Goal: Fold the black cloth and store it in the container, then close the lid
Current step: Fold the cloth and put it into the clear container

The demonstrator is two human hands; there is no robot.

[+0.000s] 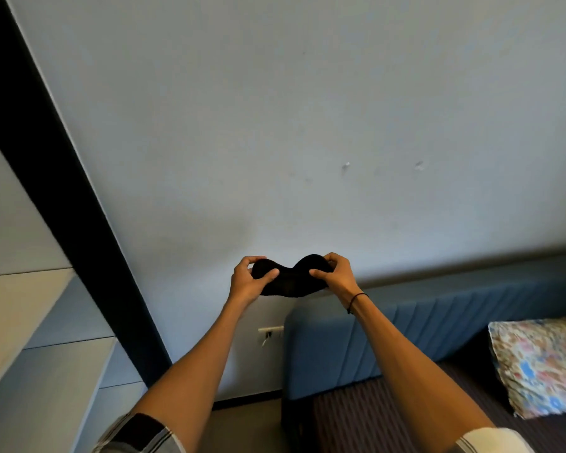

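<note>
The black cloth (290, 278) is bunched into a small, dark bundle held up in the air in front of the pale wall. My left hand (247, 281) grips its left end, thumb over the front. My right hand (335, 275) grips its right end the same way, and a thin black band circles that wrist. Both arms reach forward and upward. No container or lid appears in this view.
A blue padded headboard (406, 335) runs along the wall to the right, above a dark striped bed cover (373, 423). A floral pillow (541, 364) leans at the far right. Pale cabinet fronts (40, 354) and a black vertical strip (79, 207) stand at left. A wall socket (270, 331) sits low.
</note>
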